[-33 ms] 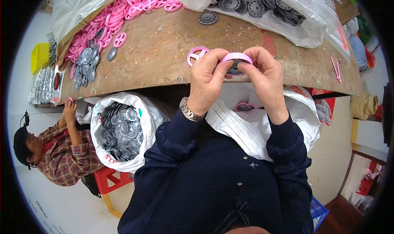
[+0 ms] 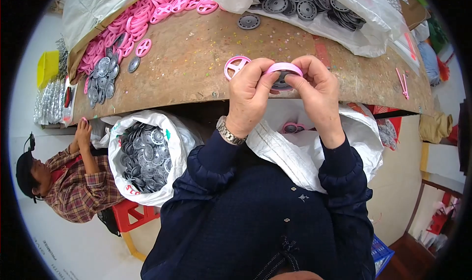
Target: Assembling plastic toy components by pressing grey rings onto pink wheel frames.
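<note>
Between both my hands, just past the table's front edge, is a pink plastic wheel (image 2: 284, 67) with a grey disc (image 2: 281, 81) set against its near face. My left hand (image 2: 250, 92) pinches its left side between thumb and fingers; a metal watch is on that wrist. Gripping the right side, my right hand (image 2: 318, 89) has its thumb pressed on the grey disc. How far the disc sits inside the wheel is hidden by my thumbs. Another pink spoked wheel (image 2: 229, 68) is on the table, partly behind my left hand.
Pink wheels (image 2: 143, 47) and grey discs (image 2: 109, 89) are heaped at the table's left. A plastic bag of grey discs (image 2: 307, 10) lies at the back. Below the edge are a sack of grey discs (image 2: 147, 154) and a white sack (image 2: 280, 147). A person (image 2: 81, 186) sits at left.
</note>
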`<state>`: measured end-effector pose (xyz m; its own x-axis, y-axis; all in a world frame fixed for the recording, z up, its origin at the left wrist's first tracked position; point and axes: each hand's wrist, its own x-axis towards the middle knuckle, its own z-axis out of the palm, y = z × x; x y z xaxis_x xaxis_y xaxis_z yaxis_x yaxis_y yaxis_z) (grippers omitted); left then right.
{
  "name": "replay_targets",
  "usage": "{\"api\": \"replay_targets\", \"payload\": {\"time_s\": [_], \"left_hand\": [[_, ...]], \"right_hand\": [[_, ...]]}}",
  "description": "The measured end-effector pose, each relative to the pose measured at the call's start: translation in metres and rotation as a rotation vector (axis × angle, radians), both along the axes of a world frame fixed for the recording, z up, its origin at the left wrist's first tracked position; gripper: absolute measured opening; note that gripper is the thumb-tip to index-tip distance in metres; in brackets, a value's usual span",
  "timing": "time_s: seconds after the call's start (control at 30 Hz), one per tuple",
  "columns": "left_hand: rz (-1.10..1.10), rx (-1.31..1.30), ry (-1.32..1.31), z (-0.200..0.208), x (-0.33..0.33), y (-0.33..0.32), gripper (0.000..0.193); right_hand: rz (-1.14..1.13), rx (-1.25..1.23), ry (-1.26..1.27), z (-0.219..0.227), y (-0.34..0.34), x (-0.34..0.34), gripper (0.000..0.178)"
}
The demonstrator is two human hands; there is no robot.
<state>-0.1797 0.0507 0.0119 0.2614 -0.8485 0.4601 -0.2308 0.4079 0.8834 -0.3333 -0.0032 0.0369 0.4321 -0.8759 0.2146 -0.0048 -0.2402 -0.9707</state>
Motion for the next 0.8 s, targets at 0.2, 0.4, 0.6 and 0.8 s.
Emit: {"api": "replay_targets", "payload": {"time_s": [0.2,0.4,0.6,0.8], "left_hand": [[-0.003,-0.101,-0.279,0.008,-0.002,-0.004,0.023],[-0.229,0.348,0.158,0.018,-0.003,0.009,0.042],[-0.284,0.307,0.143,0.013,-0.003,0.014,0.044],[-0.198,0.23,0.016,0.006,-0.013,0.02,0.045]], "right_hand": [[-0.018,0.226,-0.19,-0.008,-0.003,-0.002,0.014],[0.106,0.202,-0.194,-0.01,-0.007,-0.007,0.018],[0.123,0.122,-0.056,-0.005,0.0,-0.017,0.023],[0.081,-0.036,0.108,-0.003,0.004,-0.02,0.023]]}}
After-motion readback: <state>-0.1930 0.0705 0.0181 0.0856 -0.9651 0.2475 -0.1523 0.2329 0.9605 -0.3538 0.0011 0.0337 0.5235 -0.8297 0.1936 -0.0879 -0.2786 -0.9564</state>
